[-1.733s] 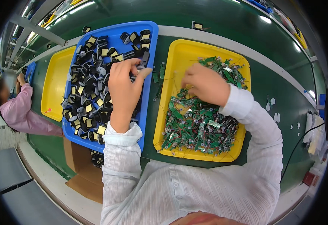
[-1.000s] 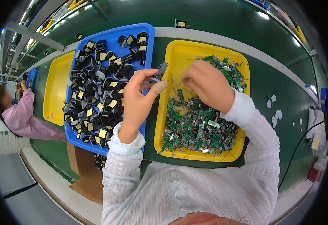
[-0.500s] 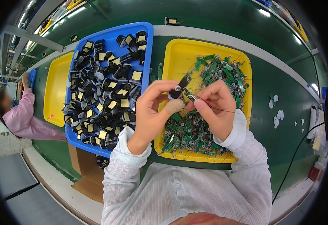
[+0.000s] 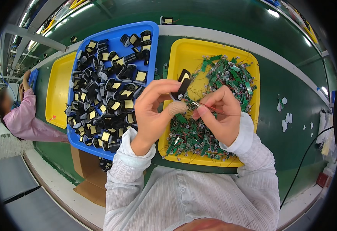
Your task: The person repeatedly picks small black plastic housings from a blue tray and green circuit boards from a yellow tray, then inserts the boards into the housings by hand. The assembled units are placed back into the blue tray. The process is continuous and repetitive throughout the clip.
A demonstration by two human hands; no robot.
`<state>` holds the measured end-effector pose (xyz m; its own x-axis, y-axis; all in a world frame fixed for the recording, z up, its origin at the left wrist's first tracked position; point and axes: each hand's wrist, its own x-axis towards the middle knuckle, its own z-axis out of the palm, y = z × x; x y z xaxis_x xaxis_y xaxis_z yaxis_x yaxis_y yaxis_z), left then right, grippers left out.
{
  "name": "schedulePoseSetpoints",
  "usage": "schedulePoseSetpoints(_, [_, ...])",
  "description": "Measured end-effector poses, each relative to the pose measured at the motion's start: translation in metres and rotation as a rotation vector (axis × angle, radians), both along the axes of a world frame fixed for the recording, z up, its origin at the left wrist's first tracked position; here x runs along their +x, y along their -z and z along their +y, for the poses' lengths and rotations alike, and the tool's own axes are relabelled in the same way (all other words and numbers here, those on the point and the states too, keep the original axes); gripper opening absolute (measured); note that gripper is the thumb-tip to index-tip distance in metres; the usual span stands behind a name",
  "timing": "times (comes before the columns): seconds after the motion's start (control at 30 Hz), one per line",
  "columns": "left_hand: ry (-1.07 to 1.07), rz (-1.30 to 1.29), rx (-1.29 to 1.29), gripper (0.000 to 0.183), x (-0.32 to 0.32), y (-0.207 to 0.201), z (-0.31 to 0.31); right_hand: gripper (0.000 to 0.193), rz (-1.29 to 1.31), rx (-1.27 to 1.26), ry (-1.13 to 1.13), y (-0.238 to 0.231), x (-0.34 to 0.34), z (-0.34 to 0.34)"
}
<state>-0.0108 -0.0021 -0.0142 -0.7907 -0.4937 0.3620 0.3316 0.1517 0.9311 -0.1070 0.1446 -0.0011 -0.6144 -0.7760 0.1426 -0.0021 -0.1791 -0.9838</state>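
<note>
My left hand [image 4: 152, 113] pinches a black plastic housing [image 4: 181, 87] with a pale yellow pad, a bandage-like wrap covering the thumb tip. Closed finger and thumb of my right hand [image 4: 223, 115] grip a small green circuit board [image 4: 192, 102] with thin red and black wires, right against the housing's lower end. Whether the two parts are joined is too small to tell. Both hands are above a yellow tray [image 4: 180, 52] heaped with similar wired boards. To the left, a blue tray [image 4: 151, 63] holds many black housings with yellow pads and grey parts.
Another yellow tray [image 4: 58, 92] lies further left, near a co-worker's pink sleeve [image 4: 37, 129]. An open cardboard box [image 4: 91, 188] is below the blue tray. White oval pieces [image 4: 285, 122] and a black cable [image 4: 304, 161] lie at right. A black part [image 4: 167, 20] sits beyond the pale rail.
The housing in my left hand has turned, and its yellow pad now shows. My right hand keeps the board close to it. The black part beyond the rail has shifted slightly left.
</note>
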Motion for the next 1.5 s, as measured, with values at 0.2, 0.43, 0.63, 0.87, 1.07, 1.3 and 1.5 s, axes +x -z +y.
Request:
schedulePoseSetpoints(0.2, [-0.014, 0.001, -0.066, 0.031, -0.001, 0.001, 0.0, 0.016, 0.164, 0.027, 0.058, 0.002, 0.0, 0.002])
schedulePoseSetpoints(0.43, [-0.034, 0.0, -0.019, 0.024, -0.005, 0.002, 0.002, 0.015, 0.279, 0.081, 0.06, 0.004, -0.005, 0.0])
schedulePoseSetpoints(0.63, [-0.034, -0.033, -0.011, 0.021, -0.002, 0.005, 0.003, 0.022, 0.564, 0.011, 0.158, 0.008, -0.009, -0.012])
schedulePoseSetpoints(0.87, [0.158, -0.039, 0.209, 0.02, -0.004, 0.005, 0.01, 0.013, 0.438, 0.077, 0.036, 0.002, -0.007, -0.011])
schedulePoseSetpoints(1.07, [0.288, -0.139, 0.332, 0.026, -0.002, 0.005, 0.006, 0.01, 0.315, 0.07, 0.065, 0.001, -0.009, -0.009])
schedulePoseSetpoints(1.3, [0.163, -0.15, 0.068, 0.021, -0.005, 0.008, 0.009, 0.013, 0.25, 0.102, 0.036, 0.006, -0.008, -0.01])
schedulePoseSetpoints(1.5, [0.1, -0.066, -0.02, 0.015, -0.004, 0.005, 0.012, 0.015, 0.429, 0.183, 0.024, -0.002, -0.009, -0.006])
